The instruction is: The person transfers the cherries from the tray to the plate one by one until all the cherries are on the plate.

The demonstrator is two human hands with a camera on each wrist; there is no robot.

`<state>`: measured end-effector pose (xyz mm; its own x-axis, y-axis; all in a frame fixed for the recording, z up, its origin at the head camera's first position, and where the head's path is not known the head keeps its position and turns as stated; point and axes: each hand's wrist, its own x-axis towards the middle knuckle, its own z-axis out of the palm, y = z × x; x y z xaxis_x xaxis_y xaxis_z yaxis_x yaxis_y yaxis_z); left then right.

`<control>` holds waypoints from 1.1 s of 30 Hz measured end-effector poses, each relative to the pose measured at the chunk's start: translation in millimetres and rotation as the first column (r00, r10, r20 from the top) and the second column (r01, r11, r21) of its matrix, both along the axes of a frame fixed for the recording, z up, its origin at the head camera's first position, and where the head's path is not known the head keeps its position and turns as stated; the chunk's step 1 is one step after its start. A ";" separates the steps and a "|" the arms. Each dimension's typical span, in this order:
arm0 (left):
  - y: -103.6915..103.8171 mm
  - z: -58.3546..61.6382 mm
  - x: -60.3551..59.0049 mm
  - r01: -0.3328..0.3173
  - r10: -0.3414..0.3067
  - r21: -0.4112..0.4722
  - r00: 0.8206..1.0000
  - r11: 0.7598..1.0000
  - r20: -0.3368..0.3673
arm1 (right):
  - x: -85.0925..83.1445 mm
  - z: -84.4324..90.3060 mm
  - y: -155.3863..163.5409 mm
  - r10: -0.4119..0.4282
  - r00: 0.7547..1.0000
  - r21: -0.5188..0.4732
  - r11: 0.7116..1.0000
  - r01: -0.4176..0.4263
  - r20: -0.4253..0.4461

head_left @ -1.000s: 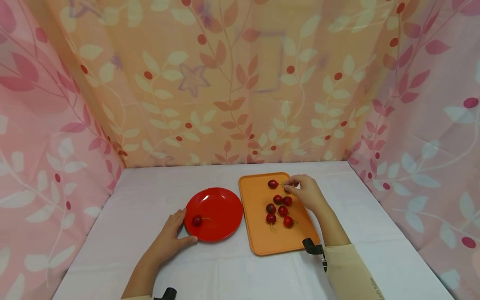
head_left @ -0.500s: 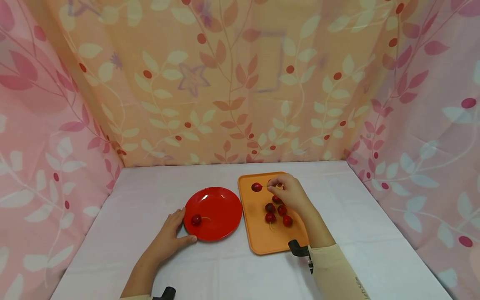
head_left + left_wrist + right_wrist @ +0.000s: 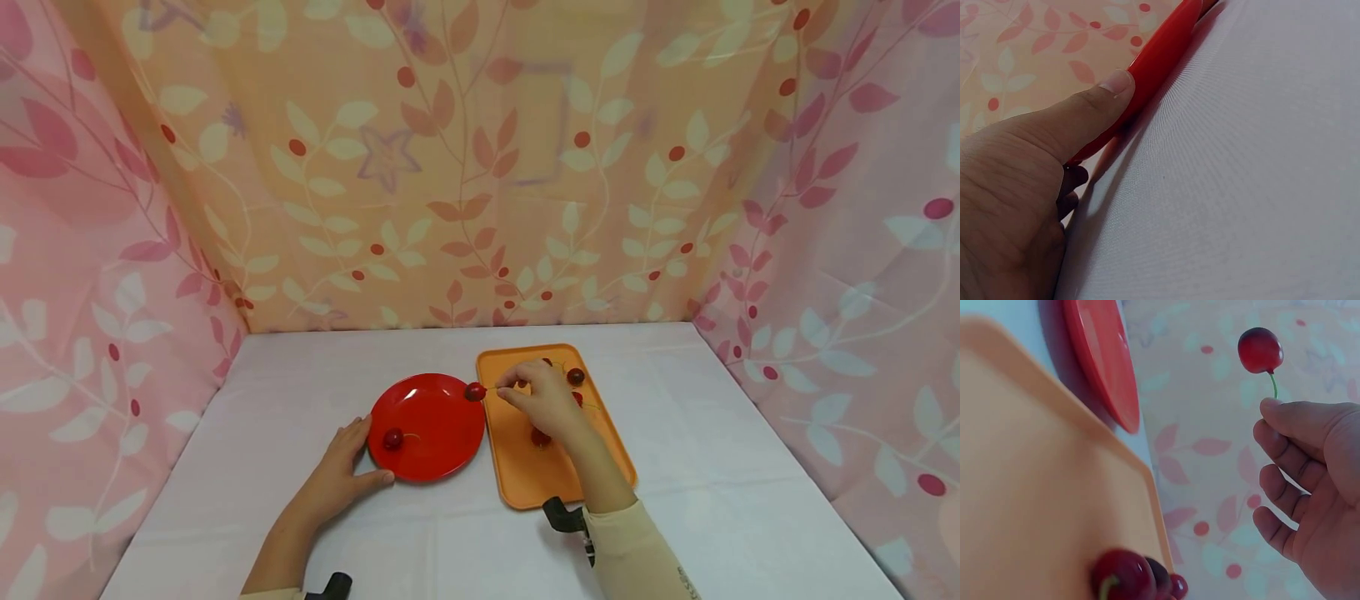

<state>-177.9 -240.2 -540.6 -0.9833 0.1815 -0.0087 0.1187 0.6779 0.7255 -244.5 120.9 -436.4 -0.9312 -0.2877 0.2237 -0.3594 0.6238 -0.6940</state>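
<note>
Your right hand [image 3: 542, 404] pinches a cherry [image 3: 475, 391] by its thin green stem, so the grip is clenched on the stem alone and the fruit hangs out ahead of your fingertips [image 3: 1279, 409], untouched and unbruised. In the head view the cherry sits in the air just over the plate's [image 3: 435, 454] rim at about its 2 o'clock, right above the narrow gap between plate and tray [image 3: 517, 483]; in the right wrist view it stands clear of everything, with the plate's edge and the tray's corner well below it. Holding by the stem keeps your fingers out of the way and lets you see the fruit whole. Your left hand [image 3: 339, 479] lies on the worktop [image 3: 420, 542] at the plate's 8 o'clock, its grip loose and holding nothing: the thumb [image 3: 1094, 103] presses straight along the rim and the fingers lie against the edge, which steadies the light plate so it cannot slide. One cherry already on the plate [image 3: 393, 439] lies near its 9 o'clock, close by your left fingers. The rest of the cherries [image 3: 575, 377] lie on the tray, partly hidden behind your right hand, so I cannot count them; the tray lies just right of the plate, at its 3 o'clock, keeping the carry short.
</note>
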 end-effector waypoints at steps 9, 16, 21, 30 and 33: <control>0.2 2.4 0.8 -0.006 0.006 -0.008 1.000 1.000 0.008 | 6.1 -2.9 -28.1 0.035 0.998 -0.002 0.999 -0.035 0.043; 1.6 2.8 0.3 0.000 0.000 -0.002 1.000 1.000 0.004 | 9.0 -7.6 -47.0 0.094 0.996 0.076 0.993 -0.094 0.005; 1.9 3.4 0.4 0.000 0.000 0.002 1.000 1.000 0.007 | 11.1 -14.8 -57.4 0.094 0.995 0.127 0.987 -0.095 0.011; 1.1 4.1 0.6 -0.021 0.021 -0.010 0.998 1.000 0.054 | 14.4 -30.2 -73.0 0.149 0.988 0.187 0.971 -0.152 0.027; 0.9 3.8 0.3 -0.019 0.020 -0.007 0.998 1.000 0.056 | 14.2 -33.9 -75.5 0.164 0.986 0.223 0.960 -0.167 0.031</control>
